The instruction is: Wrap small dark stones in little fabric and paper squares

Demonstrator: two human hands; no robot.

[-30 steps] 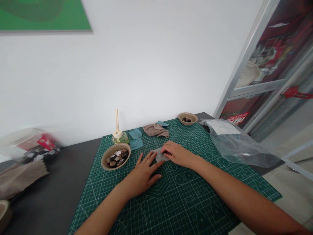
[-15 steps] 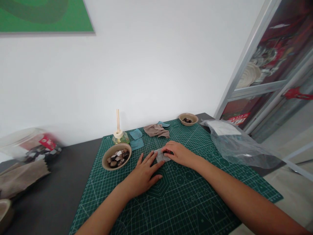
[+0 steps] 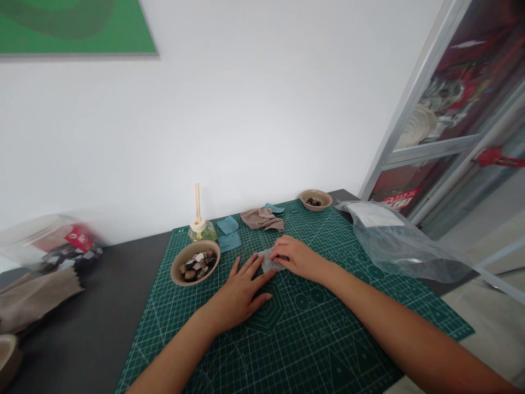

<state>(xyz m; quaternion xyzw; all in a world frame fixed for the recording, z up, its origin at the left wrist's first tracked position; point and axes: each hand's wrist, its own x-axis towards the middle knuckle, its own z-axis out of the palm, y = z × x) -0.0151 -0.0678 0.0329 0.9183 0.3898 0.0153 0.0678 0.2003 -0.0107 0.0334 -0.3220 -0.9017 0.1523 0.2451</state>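
Across the flat, green, white-gridded cutting mat (image 3: 328, 350), your left hand (image 3: 241, 289) lies open, fingers spread, tips at the small, grey, fabric-like piece (image 3: 268, 263). Your right hand (image 3: 298, 258) curls at its right side — whether it pinches anything, I can't tell. You're seemingly steadying and working it; next calls for firm left fingers. It looks thin, flat — partly covered.

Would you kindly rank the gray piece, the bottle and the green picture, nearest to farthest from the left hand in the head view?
From the left hand:
1. Gray piece: at its fingertips.
2. Bottle: back left of the mat.
3. Green picture: upper left, on the wall.
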